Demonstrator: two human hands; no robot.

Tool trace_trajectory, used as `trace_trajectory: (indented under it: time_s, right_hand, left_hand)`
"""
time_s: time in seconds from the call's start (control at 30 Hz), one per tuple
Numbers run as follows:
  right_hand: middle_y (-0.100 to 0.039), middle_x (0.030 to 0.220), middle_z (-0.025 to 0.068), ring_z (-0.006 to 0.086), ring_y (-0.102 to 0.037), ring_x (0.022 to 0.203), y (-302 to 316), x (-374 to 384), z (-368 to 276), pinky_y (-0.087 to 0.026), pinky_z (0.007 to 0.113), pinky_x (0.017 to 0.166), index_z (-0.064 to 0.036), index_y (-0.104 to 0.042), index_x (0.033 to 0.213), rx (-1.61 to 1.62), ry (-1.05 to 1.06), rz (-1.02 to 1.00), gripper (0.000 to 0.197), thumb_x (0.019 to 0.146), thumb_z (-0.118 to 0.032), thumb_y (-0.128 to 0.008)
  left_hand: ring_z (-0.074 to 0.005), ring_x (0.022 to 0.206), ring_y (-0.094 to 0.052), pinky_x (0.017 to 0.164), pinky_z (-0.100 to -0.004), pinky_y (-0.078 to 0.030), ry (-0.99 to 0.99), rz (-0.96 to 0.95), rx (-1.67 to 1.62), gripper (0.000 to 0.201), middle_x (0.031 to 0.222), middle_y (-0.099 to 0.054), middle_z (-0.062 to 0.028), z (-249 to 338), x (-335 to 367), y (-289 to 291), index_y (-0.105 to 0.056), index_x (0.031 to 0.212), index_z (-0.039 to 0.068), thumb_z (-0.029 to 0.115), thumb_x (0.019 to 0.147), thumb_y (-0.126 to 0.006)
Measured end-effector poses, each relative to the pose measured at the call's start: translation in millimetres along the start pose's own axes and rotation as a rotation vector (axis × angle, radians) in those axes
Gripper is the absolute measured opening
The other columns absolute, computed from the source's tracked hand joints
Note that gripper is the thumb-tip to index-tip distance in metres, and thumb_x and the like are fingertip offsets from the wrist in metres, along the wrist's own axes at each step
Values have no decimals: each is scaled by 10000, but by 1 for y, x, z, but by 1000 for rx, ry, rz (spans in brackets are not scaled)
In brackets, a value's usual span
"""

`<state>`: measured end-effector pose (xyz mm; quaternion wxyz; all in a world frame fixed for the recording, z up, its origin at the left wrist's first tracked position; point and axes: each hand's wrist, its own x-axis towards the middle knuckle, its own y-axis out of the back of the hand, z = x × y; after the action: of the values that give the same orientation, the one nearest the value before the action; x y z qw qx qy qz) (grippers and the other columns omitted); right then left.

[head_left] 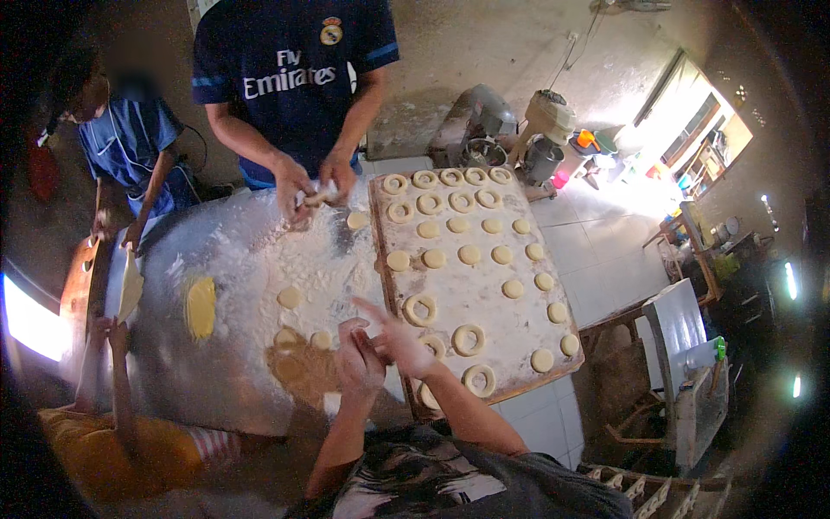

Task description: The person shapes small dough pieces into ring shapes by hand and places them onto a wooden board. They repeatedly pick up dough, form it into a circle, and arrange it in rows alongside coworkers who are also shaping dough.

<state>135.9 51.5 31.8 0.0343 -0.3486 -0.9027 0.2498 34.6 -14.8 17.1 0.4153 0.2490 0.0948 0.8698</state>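
My left hand (360,359) and my right hand (401,340) meet above the near right part of the floured metal table (164,381), beside the wooden board. The left fingers curl inward; anything inside them is hidden. On the right hand, the fingers stretch out and apart, crossing toward the left hand. Below and left of them lie small round dough pieces, among them a dough disc (290,297) and another dough disc (321,340). The wooden board (484,337) is dusted with flour and carries several dough rings (469,340) and dough discs (513,289). Ring dough partly shows behind my right wrist.
Across the table, a co-worker's hands (313,192) hold a piece of dough. At left, other workers' hands hold a flat dough sheet (130,285). A yellow slab (201,307) lies on the table. Mixing machines (491,112) stand behind; a wooden frame (700,406) stands at right.
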Motion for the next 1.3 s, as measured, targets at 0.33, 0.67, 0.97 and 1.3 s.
trace_trajectory:
  time_s: [0.33, 0.67, 0.97, 1.3]
  right_hand:
    - [-625, 769, 77, 144, -565, 637, 94, -42, -23, -454, 273, 580, -125, -431, 1334, -84, 112, 282, 412, 1036, -409, -428]
    - [-501, 622, -4, 81, -474, 503, 136, -59, -48, -363, 224, 445, -129, -426, 1368, -111, 248, 315, 542, 987, -514, -460]
    - [-566, 1231, 145, 240, -586, 1057, 198, -15, -49, -461, 355, 934, -32, -235, 1496, -418, -101, 414, 735, 1014, -557, -413]
    - [-671, 998, 194, 440, -547, 1060, 209, -14, -27, -463, 524, 896, -29, -267, 1452, -1363, -68, 467, 804, 808, -205, -714]
  left_hand:
    - [-459, 781, -647, 653, -481, -504, 53, -145, -29, 179, 846, -647, -235, 59, -6, -92, -552, 1049, 52, 211, 1017, -474]
    - [-318, 591, -639, 556, -411, -481, 18, -208, -130, 181, 655, -597, -154, 59, -9, -156, -541, 1125, 64, 200, 1016, -494]
    - [-545, 1012, -587, 817, -575, -480, 169, -195, -15, 412, 1013, -617, -374, 56, 27, -188, -419, 1245, -15, 331, 1026, -460]
    - [-501, 1354, -357, 1095, -596, -324, 122, -731, 731, 864, 1442, -355, -333, 28, 54, -168, -267, 1526, 119, 304, 809, -713]
